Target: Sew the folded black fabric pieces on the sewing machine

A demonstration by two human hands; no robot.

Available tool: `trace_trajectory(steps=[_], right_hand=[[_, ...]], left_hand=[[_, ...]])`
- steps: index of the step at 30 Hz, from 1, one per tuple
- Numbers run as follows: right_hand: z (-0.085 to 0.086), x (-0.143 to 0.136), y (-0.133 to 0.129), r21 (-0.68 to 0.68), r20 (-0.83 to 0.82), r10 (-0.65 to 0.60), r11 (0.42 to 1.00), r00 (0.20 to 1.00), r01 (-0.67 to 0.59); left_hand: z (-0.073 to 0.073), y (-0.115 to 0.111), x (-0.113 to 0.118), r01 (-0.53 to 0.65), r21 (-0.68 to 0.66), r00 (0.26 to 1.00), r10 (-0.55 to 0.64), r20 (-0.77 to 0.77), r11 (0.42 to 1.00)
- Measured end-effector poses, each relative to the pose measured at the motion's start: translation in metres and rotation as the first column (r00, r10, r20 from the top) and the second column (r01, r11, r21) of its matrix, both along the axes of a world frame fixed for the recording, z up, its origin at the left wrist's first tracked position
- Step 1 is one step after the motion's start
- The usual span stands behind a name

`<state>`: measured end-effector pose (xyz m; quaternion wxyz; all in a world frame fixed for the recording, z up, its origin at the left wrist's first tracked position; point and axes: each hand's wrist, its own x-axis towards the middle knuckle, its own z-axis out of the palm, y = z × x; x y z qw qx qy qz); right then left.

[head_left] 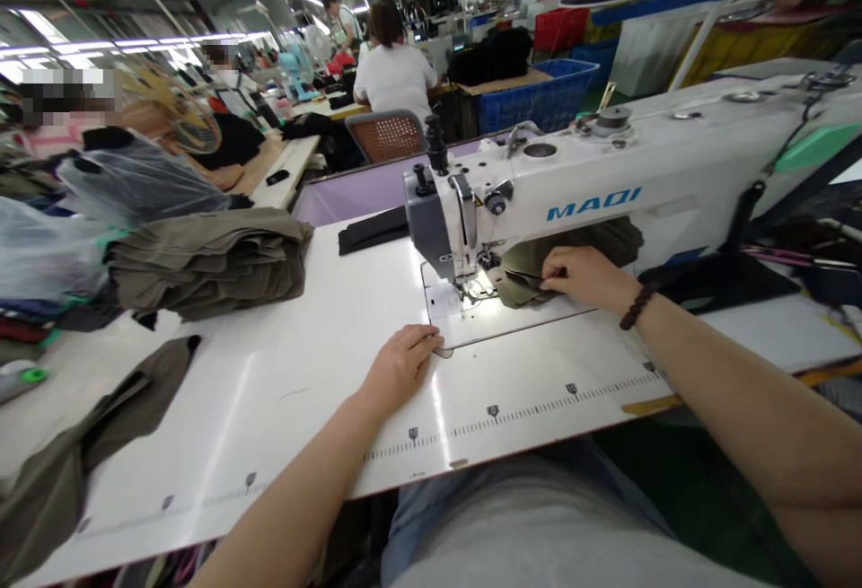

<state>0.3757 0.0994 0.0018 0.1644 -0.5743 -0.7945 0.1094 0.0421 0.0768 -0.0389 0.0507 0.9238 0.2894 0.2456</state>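
Note:
A white sewing machine (593,184) stands on the white table (323,337). Under its arm, right of the needle, lie olive-green fabric pieces (529,269). My right hand (585,276), with a dark beaded bracelet at the wrist, pinches the edge of these pieces between thumb and fingers. My left hand (402,362) rests palm down on the table at the front left corner of the metal needle plate, fingers extended and nothing in them.
A stack of olive fabric (212,260) sits at the left, with a loose fabric strip (135,399) nearer the front. Folded black fabric (373,229) lies behind the machine head. Beyond are a blue crate (532,103) and a seated person (394,72).

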Motion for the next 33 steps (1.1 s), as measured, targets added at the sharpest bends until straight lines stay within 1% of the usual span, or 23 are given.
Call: trace_trajectory(steps=[6, 12, 16, 21, 24, 28, 33], right_hand=[[-0.001, 0.0, 0.0, -0.047, -0.078, -0.041, 0.998, 0.996, 0.037], [-0.006, -0.007, -0.003, -0.018, -0.065, -0.077, 0.997, 0.995, 0.076], [-0.006, -0.009, -0.002, -0.01, -0.077, -0.107, 0.994, 0.991, 0.106], [-0.003, -0.005, 0.002, -0.064, -0.141, -0.169, 0.985, 0.975, 0.161], [-0.004, -0.004, 0.002, -0.089, -0.177, -0.198, 0.979, 0.964, 0.184], [-0.007, -0.008, 0.003, -0.094, -0.215, -0.186, 0.981, 0.959, 0.17], [-0.006, -0.011, 0.006, -0.113, -0.202, -0.167, 0.983, 0.965, 0.147]], left_hand=[[0.001, 0.0, 0.001, 0.002, 0.003, 1.0, -0.002, 0.004, 1.0], [0.003, 0.0, 0.001, -0.001, -0.018, 1.0, 0.001, 0.005, 1.0], [0.002, 0.0, 0.001, -0.002, -0.017, 1.0, 0.002, 0.006, 1.0], [0.004, 0.0, 0.002, 0.002, -0.017, 1.0, -0.001, 0.015, 1.0], [0.005, 0.001, 0.003, 0.004, -0.015, 1.0, -0.004, 0.014, 1.0], [0.005, 0.001, 0.003, -0.004, -0.023, 1.0, 0.004, 0.017, 1.0], [0.003, 0.002, 0.001, -0.003, -0.028, 1.0, 0.004, 0.016, 1.0]])
